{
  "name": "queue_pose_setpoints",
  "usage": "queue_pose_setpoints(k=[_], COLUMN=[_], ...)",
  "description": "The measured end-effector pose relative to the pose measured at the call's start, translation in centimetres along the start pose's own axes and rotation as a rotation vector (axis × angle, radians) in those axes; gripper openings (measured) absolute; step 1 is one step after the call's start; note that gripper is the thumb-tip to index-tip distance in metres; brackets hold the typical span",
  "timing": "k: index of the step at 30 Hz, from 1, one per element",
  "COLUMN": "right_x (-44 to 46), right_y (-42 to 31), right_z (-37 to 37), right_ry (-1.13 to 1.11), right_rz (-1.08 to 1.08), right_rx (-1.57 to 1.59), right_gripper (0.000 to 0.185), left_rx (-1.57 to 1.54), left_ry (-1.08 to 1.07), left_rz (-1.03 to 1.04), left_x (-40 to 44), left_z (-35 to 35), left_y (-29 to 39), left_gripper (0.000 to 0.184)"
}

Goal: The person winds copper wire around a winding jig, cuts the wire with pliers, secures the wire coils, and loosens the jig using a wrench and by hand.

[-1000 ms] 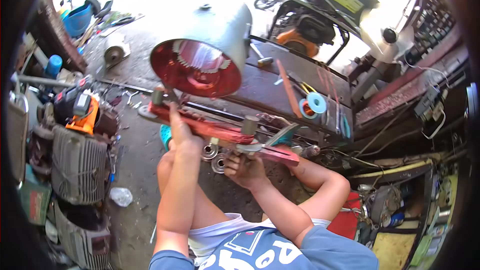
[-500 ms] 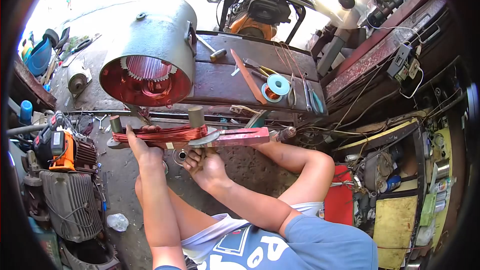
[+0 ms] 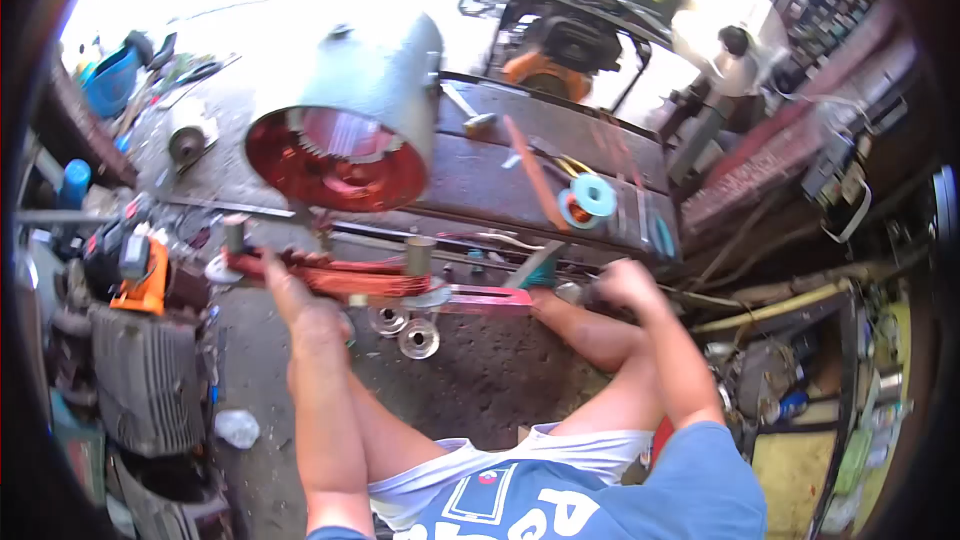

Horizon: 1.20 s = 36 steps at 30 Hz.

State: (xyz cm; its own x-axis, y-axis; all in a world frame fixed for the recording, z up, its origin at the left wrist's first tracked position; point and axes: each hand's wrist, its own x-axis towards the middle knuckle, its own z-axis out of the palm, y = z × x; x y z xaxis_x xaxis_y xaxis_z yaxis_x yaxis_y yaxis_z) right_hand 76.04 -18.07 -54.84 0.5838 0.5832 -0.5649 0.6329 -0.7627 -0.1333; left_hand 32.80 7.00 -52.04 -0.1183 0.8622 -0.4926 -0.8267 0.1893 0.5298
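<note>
Strong daylight from the top, background there clipped to white. Drum has glare up top, its upper edge bleeding into the white; inside reads red, partly lit. Floor in soft, darker shade, right-hand side dim. Motion blur throughout: right fingers smeared, coil strands run together, tools on the tabletop ghosted. Shirt print soft but legible. Fisheye bowing, black vignette at the corners.

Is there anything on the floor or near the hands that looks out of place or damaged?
Perhaps the crumpled plastic, lying on the floor left of the left forearm: it looks like dropped litter. The coil shows no obvious damage, though blur hides detail.
</note>
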Motion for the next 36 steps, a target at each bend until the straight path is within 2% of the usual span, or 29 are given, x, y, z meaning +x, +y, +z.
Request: queue_pose_setpoints(k=[1, 2, 3, 4, 5, 7, 8, 9, 10, 11, 13, 16, 18, 20, 23, 25, 26, 27, 28, 29, 30, 31, 32, 33, 34, 36], right_x=[2.2, 2.7, 6.4, 7.9, 10.6, 13.4, 18.5, 25.8, 26.1, 25.5, 24.8, 24.7, 24.4, 24.3, 23.2, 22.8, 24.0, 23.4, 16.2, 11.5, 7.9, 11.0, 11.1, 12.3, 12.1, 13.8], right_y=[2.5, 3.3, 6.9, 8.5, 11.0, 12.5, 17.3, 23.5, 22.3, 22.1, 20.6, 19.4, 19.1, 18.6, 19.5, 20.7, 21.2, 21.5, 14.2, 9.7, 5.9, 8.8, 8.6, 9.5, 9.3, 10.3], right_z=[-1.4, -3.0, -3.3, -3.4, -3.5, -3.6, -2.9, -2.0, -2.2, -2.8, -3.1, -3.5, -3.7, -3.5, -4.3, -3.2, -2.7, -2.2, -3.2, -3.7, -4.3, -3.3, -3.8, -3.6, -3.5, -2.9], right_ry=[0.432, 0.605, 0.782, 0.814, 0.714, 0.687, 0.697, 0.783, 0.784, 0.790, 0.779, 0.764, 0.752, 0.739, 0.729, 0.700, 0.668, 0.665, 0.718, 0.743, 0.736, 0.810, 0.684, 0.671, 0.685, 0.702], right_rz=[-0.002, 0.044, 0.042, 0.048, -0.030, 0.071, -0.037, -0.228, -0.017, 0.082, 0.123, 0.150, 0.153, 0.146, 0.138, 0.109, 0.102, 0.109, 0.193, 0.176, 0.200, 0.150, 0.136, 0.105, 0.109, 0.190], right_rx=[-0.040, 0.066, -0.096, -0.138, 0.008, -0.016, -0.069, -0.055, -0.105, -0.118, -0.101, -0.094, -0.096, -0.096, -0.107, -0.097, -0.080, -0.062, -0.108, -0.135, -0.067, -0.073, -0.178, -0.077, -0.022, -0.036], right_gripper=[0.030, 0.027, 0.027, 0.029, 0.032, 0.031, 0.033, 0.035, 0.039, 0.039, 0.041, 0.043, 0.044, 0.045, 0.047, 0.049, 0.050, 0.050, 0.047, 0.037, 0.037, 0.035, 0.035, 0.033, 0.032, 0.030], left_rx=[-0.013, -0.056, 0.049, 0.077, 0.076, -0.073, -0.097, -0.088, -0.080, -0.037, -0.029, 0.047, 0.067, 0.083, -0.016, -0.064, -0.011, 0.074, 0.059, 0.044, 0.028, 0.006, -0.008, -0.003, -0.003, -0.002], left_ry=[-0.058, -0.053, 0.000, -0.056, -0.015, -0.168, 0.016, 0.081, 0.145, 0.099, 0.122, 0.095, 0.136, 0.148, 0.138, 0.140, 0.150, 0.076, 0.010, -0.056, -0.122, -0.042, -0.135, -0.068, -0.097, -0.073], left_rz=[0.041, -0.051, -0.029, -0.096, -0.077, -0.086, -0.077, -0.085, -0.094, -0.080, 0.005, -0.035, -0.030, -0.018, -0.071, -0.176, -0.019, -0.030, -0.028, -0.026, -0.025, -0.085, -0.086, -0.068, -0.070, -0.067], left_x=[0.2, 1.5, -1.0, -1.0, -0.1, 4.2, 3.1, 2.1, 1.2, 3.0, 3.2, 5.4, 5.3, 5.1, 5.5, 1.4, -0.1, 1.6, 1.4, 1.2, 0.9, 2.8, 0.9, 0.4, 1.3, 1.2], left_z=[-0.3, -1.2, 0.2, -0.4, -0.9, -2.6, -1.7, -1.0, -0.2, -1.3, -0.7, -1.8, -1.7, -1.5, -1.4, 0.1, 0.8, -0.4, -0.5, -0.5, -0.4, -1.4, -0.1, 0.4, -0.4, -0.1], left_y=[-0.6, -1.1, -1.1, -1.3, -2.0, -5.0, -4.5, -3.9, -3.2, -4.7, -4.5, -5.4, -5.5, -4.9, -5.5, -2.4, -1.3, -2.2, -2.4, -2.6, -2.8, -3.2, -2.3, -1.9, -1.9, -2.0], left_gripper=[0.037, 0.039, 0.045, 0.056, 0.068, 0.068, 0.040, 0.041, 0.043, 0.047, 0.052, 0.056, 0.049, 0.051, 0.055, 0.047, 0.038, 0.030, 0.032, 0.036, 0.042, 0.051, 0.042, 0.037, 0.037, 0.035])
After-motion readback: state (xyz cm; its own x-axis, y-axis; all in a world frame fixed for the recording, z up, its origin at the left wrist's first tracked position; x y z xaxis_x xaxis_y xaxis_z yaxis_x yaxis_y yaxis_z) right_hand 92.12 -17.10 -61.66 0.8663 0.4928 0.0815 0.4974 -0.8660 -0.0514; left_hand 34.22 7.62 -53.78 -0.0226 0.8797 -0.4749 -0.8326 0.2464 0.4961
